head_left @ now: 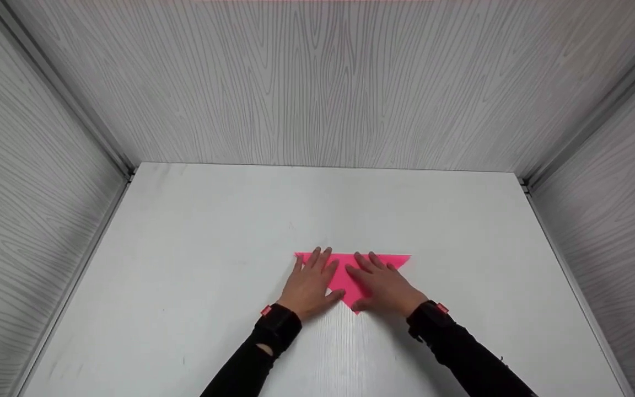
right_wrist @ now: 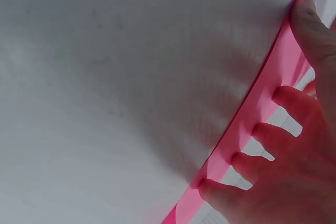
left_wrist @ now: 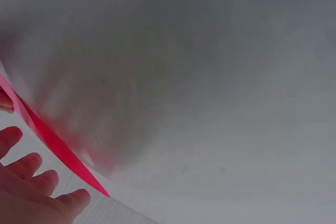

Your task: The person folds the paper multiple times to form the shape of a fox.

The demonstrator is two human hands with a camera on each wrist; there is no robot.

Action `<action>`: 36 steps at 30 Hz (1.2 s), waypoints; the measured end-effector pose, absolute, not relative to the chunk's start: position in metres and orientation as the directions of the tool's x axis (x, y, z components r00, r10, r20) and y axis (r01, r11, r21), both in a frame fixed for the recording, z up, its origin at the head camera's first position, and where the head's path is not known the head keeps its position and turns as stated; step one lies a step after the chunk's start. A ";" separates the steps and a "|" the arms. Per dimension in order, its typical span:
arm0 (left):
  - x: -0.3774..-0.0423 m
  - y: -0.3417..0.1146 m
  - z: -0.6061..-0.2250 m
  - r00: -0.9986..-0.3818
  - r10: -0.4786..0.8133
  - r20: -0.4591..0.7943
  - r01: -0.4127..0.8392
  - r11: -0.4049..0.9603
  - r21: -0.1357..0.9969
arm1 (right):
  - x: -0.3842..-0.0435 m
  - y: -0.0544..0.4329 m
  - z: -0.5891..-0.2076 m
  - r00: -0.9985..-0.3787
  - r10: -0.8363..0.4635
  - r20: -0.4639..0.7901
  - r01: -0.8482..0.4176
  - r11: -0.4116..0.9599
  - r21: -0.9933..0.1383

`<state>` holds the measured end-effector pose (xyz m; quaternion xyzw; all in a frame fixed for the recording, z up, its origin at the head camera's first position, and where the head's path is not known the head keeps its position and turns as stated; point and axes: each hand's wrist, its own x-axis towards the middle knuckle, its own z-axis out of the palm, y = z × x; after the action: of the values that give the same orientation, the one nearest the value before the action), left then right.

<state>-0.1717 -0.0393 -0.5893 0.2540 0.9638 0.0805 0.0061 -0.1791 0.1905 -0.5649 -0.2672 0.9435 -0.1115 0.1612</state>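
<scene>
A bright pink sheet of paper (head_left: 345,278), folded into a triangle, lies on the white table with its long edge at the back and one corner toward the person. My left hand (head_left: 307,286) rests with spread fingers on its left part. On the right part, my right hand (head_left: 386,285) has its fingers spread too, and its thumb is near the front corner. In the right wrist view, the fingertips (right_wrist: 242,162) touch the paper (right_wrist: 257,103). The left wrist view shows a narrow strip of the paper (left_wrist: 65,153) beside the left fingers (left_wrist: 44,182).
The white tabletop (head_left: 196,248) spreads around the paper. A wood-grained back panel (head_left: 317,82) and side panels (head_left: 31,182) enclose it. Black wrist bands (head_left: 279,326) sit on both wrists, below dark sleeves.
</scene>
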 end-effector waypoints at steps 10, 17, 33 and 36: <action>-0.166 -0.039 -0.596 -0.894 0.447 0.005 0.437 0.872 0.219 | -0.179 0.190 -0.565 -0.806 -0.544 -0.232 -0.475 0.829 -0.295; -0.166 -0.039 -0.596 -0.898 0.441 0.000 0.428 0.871 0.241 | -0.181 0.191 -0.563 -0.798 -0.563 -0.212 -0.502 0.818 -0.281; -0.163 -0.038 -0.595 -0.907 0.422 -0.008 0.411 0.887 0.212 | -0.181 0.191 -0.563 -0.809 -0.544 -0.222 -0.486 0.832 -0.268; -0.164 -0.038 -0.594 -0.907 0.421 -0.012 0.409 0.889 0.207 | -0.182 0.192 -0.562 -0.805 -0.551 -0.218 -0.485 0.824 -0.291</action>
<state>-0.1637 -0.0375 -0.5942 0.2136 0.9714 0.1002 0.0281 -0.1823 0.1922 -0.5618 -0.2747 0.9435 -0.1113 0.1482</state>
